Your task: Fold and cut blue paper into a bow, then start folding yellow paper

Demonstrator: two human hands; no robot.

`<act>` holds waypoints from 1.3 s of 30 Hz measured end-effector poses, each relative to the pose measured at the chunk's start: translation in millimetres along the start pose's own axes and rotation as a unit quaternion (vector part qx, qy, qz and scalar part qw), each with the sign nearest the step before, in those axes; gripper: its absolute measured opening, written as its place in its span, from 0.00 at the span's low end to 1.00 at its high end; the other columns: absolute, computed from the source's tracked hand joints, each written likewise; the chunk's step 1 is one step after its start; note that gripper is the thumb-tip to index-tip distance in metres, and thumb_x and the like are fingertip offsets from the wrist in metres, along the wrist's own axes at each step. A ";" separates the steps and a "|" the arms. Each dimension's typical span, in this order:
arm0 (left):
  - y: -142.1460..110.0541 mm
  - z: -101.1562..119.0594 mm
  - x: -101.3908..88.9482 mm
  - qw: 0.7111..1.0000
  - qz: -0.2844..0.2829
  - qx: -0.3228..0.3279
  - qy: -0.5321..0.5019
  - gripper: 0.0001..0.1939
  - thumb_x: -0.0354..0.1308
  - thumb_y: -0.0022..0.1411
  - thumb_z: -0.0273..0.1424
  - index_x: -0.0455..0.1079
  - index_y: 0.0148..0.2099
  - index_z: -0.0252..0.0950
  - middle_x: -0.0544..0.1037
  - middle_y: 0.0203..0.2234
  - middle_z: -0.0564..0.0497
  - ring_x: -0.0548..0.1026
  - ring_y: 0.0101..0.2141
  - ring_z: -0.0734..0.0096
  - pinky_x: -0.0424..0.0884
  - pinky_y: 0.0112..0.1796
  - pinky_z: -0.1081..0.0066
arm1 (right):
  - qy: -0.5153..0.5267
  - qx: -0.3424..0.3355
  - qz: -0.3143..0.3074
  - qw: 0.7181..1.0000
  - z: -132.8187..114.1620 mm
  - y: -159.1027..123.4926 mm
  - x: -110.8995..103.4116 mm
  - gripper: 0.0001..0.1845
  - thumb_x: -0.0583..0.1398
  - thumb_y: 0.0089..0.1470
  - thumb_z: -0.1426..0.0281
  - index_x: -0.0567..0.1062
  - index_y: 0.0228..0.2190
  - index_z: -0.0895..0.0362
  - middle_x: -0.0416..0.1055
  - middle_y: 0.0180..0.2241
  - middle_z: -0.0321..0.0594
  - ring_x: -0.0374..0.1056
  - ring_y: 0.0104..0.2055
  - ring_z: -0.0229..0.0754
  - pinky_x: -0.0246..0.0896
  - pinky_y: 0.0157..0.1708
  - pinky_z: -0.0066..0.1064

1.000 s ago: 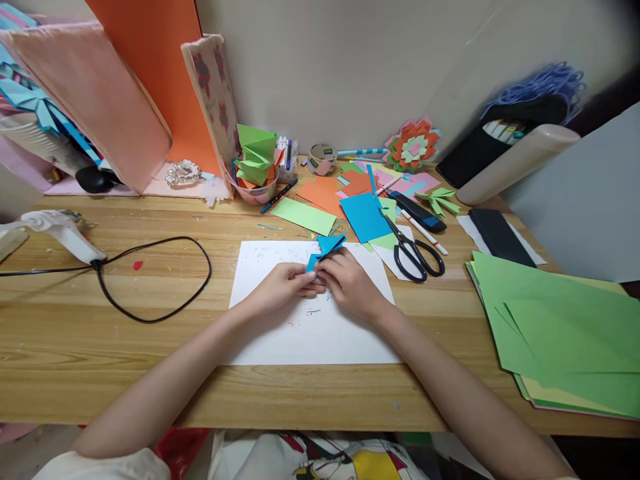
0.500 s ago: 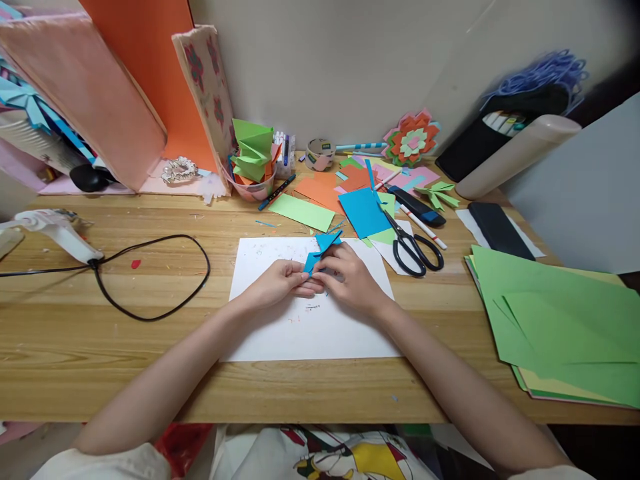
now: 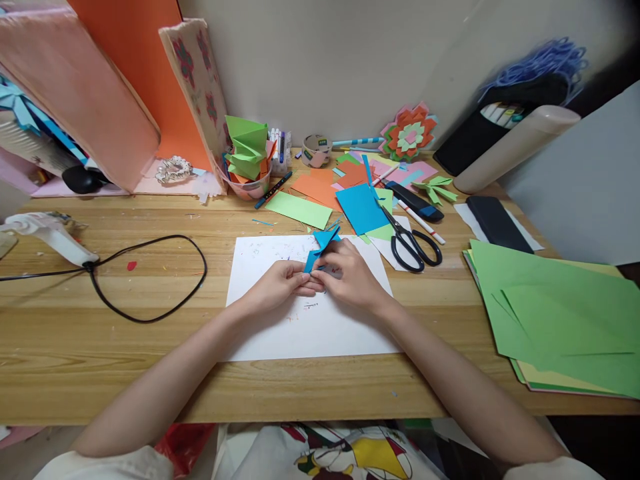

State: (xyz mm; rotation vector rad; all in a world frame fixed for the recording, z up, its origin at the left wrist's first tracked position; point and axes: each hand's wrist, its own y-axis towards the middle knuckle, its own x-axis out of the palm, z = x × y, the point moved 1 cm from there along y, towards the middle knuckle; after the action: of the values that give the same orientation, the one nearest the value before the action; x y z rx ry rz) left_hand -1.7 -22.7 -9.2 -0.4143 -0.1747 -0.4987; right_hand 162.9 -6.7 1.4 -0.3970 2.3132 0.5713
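On the wooden table [image 3: 125, 373], the white sheet [image 3: 310, 337] is lying beneath your left hand [image 3: 277, 287] and right hand [image 3: 353, 277]. Both are pinching the folded blue paper [image 3: 325, 238] near its far edge, apparently shaping a fold; further creasing is calling for steady fingertips.

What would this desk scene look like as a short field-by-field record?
Left hand: pinching small folded blue paper piece
Right hand: fingers on the same piece
Beneath hands: flat white paper sheet
Beyond sheet, right: black-handled metal scissors
Far right: stacked green paper sheets
Left side: looped black cord
Back: layered multicoloured paper flower
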 end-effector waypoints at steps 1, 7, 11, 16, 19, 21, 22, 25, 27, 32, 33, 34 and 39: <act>0.5 -0.2 1.0 1.000 0.008 0.000 -0.002 0.13 0.59 0.55 0.36 0.72 0.37 0.29 0.79 0.32 0.43 0.77 0.36 0.65 0.70 0.43 0.63 | 0.016 0.014 0.012 1.000 1.1 -0.2 0.8 0.02 0.62 0.47 0.71 0.76 0.25 0.55 0.69 0.33 0.42 0.62 0.41 0.47 0.58 0.40 0.39; 1.8 1.5 8.6 0.998 0.048 -0.009 -0.030 0.12 0.59 0.55 0.34 0.71 0.35 0.27 0.79 0.30 0.41 0.78 0.33 0.64 0.72 0.41 0.63 | 0.143 0.125 0.076 0.979 5.1 -0.8 7.4 0.06 0.63 0.46 0.66 0.76 0.25 0.56 0.71 0.30 0.40 0.64 0.35 0.42 0.59 0.35 0.33; 1.9 3.4 11.3 0.996 0.058 -0.002 -0.068 0.14 0.60 0.54 0.34 0.70 0.36 0.26 0.79 0.32 0.38 0.78 0.32 0.64 0.72 0.39 0.63 | 0.178 0.199 0.136 0.954 4.2 0.4 10.1 0.14 0.66 0.40 0.62 0.71 0.24 0.58 0.66 0.23 0.35 0.58 0.25 0.37 0.54 0.26 0.30; 1.1 5.8 10.8 0.996 0.040 0.005 -0.083 0.15 0.60 0.54 0.36 0.70 0.36 0.27 0.79 0.34 0.37 0.78 0.33 0.64 0.72 0.38 0.66 | 0.324 0.244 0.073 0.911 7.7 2.3 13.8 0.16 0.63 0.42 0.57 0.68 0.22 0.57 0.64 0.20 0.33 0.56 0.21 0.34 0.51 0.21 0.28; 0.7 3.5 11.0 0.998 0.030 0.008 -0.062 0.15 0.59 0.54 0.38 0.70 0.32 0.28 0.78 0.27 0.41 0.77 0.28 0.67 0.71 0.33 0.68 | 0.384 0.277 0.046 0.879 9.9 1.4 16.8 0.18 0.64 0.40 0.56 0.70 0.24 0.58 0.67 0.21 0.35 0.59 0.20 0.35 0.50 0.19 0.27; 0.3 0.3 12.4 0.998 0.032 0.014 -0.051 0.14 0.58 0.55 0.38 0.68 0.28 0.30 0.74 0.20 0.48 0.72 0.21 0.73 0.68 0.26 0.72 | 0.397 0.296 0.058 0.867 9.8 0.5 19.0 0.19 0.65 0.39 0.56 0.71 0.26 0.58 0.69 0.21 0.36 0.62 0.22 0.37 0.52 0.20 0.28; 0.0 -1.6 13.4 0.998 0.034 0.018 -0.052 0.14 0.57 0.55 0.38 0.66 0.26 0.31 0.71 0.17 0.51 0.69 0.18 0.77 0.65 0.23 0.74 | 0.397 0.300 0.063 0.865 9.4 0.1 20.0 0.19 0.65 0.39 0.56 0.71 0.27 0.58 0.69 0.21 0.37 0.63 0.23 0.38 0.54 0.21 0.28; -0.6 -6.3 16.4 0.996 0.043 0.032 -0.064 0.12 0.56 0.56 0.36 0.64 0.27 0.33 0.63 0.14 0.57 0.60 0.15 0.82 0.56 0.17 0.78 | 0.373 0.288 0.079 0.878 7.1 -0.3 21.6 0.17 0.64 0.41 0.57 0.70 0.24 0.58 0.69 0.21 0.37 0.63 0.24 0.38 0.57 0.24 0.29; -0.3 -7.8 17.1 0.997 0.047 0.038 -0.053 0.12 0.54 0.58 0.37 0.65 0.30 0.33 0.64 0.15 0.57 0.61 0.15 0.81 0.56 0.17 0.78 | 0.360 0.269 0.090 0.889 5.6 0.0 21.1 0.15 0.64 0.42 0.59 0.70 0.23 0.58 0.70 0.22 0.37 0.64 0.25 0.38 0.58 0.26 0.30; 1.9 -3.9 11.1 0.993 0.098 0.060 -0.032 0.16 0.57 0.55 0.42 0.67 0.31 0.31 0.74 0.23 0.50 0.72 0.24 0.74 0.68 0.27 0.73 | 0.361 0.264 0.086 0.890 3.0 1.8 16.6 0.13 0.64 0.41 0.62 0.71 0.22 0.58 0.71 0.23 0.37 0.63 0.25 0.37 0.58 0.27 0.29; 2.2 -2.4 9.4 0.992 0.108 0.058 -0.030 0.16 0.59 0.53 0.41 0.68 0.30 0.31 0.74 0.23 0.49 0.73 0.25 0.73 0.69 0.29 0.72 | 0.365 0.272 0.081 0.887 3.0 2.0 15.2 0.13 0.65 0.41 0.62 0.71 0.22 0.58 0.71 0.23 0.36 0.62 0.24 0.36 0.56 0.25 0.28; 2.2 -0.9 7.8 0.991 0.116 0.052 -0.029 0.17 0.61 0.51 0.41 0.69 0.29 0.30 0.75 0.23 0.49 0.73 0.25 0.73 0.70 0.30 0.72 | 0.372 0.282 0.069 0.882 3.2 2.1 14.0 0.13 0.65 0.40 0.61 0.71 0.22 0.59 0.71 0.23 0.36 0.61 0.22 0.35 0.55 0.23 0.28; 0.4 4.9 4.9 0.991 0.131 0.014 -0.028 0.20 0.64 0.46 0.44 0.72 0.28 0.29 0.78 0.25 0.45 0.75 0.26 0.69 0.71 0.33 0.69 | 0.415 0.275 -0.024 0.867 6.8 1.2 10.2 0.16 0.65 0.40 0.58 0.73 0.22 0.59 0.72 0.22 0.38 0.60 0.19 0.33 0.53 0.20 0.27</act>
State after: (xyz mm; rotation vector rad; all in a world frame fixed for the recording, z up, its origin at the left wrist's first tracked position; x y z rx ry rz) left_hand 2.5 -22.4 -3.6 -0.4173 -0.1778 -0.2257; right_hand 159.0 -3.4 -9.9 -0.4725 3.1129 -0.4026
